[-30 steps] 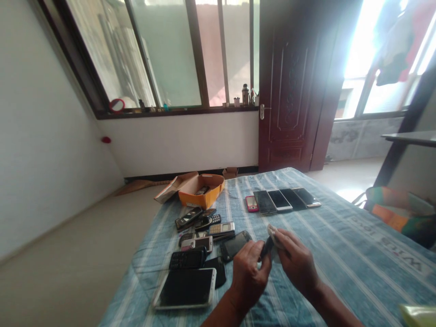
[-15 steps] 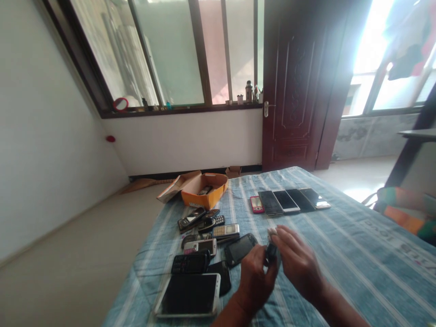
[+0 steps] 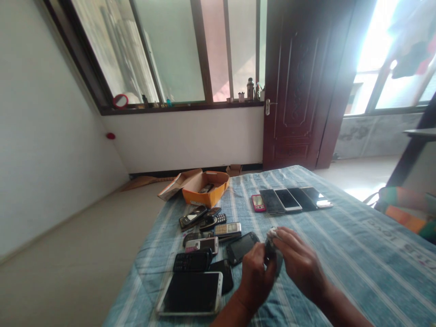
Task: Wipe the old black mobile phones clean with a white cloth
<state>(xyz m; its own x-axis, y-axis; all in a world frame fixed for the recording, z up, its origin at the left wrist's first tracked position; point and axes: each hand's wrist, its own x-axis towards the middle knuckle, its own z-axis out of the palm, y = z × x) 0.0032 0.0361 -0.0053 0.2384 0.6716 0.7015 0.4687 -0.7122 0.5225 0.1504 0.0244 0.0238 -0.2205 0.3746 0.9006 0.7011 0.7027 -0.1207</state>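
Left hand [image 3: 254, 269]: fingers grip small dark device [image 3: 270, 249], above striped sheet [image 3: 361, 259] | Right hand [image 3: 301, 263]: fingers closed on pale cloth [image 3: 273, 232], against device | Change: device looks turned since one second ago; wiping seems continuing

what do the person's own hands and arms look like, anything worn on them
Both the left hand and the right hand are ungloved. The forearms show no sleeves up to the picture's edge, and no watch or bracelet is visible. Any ring is too small to tell.
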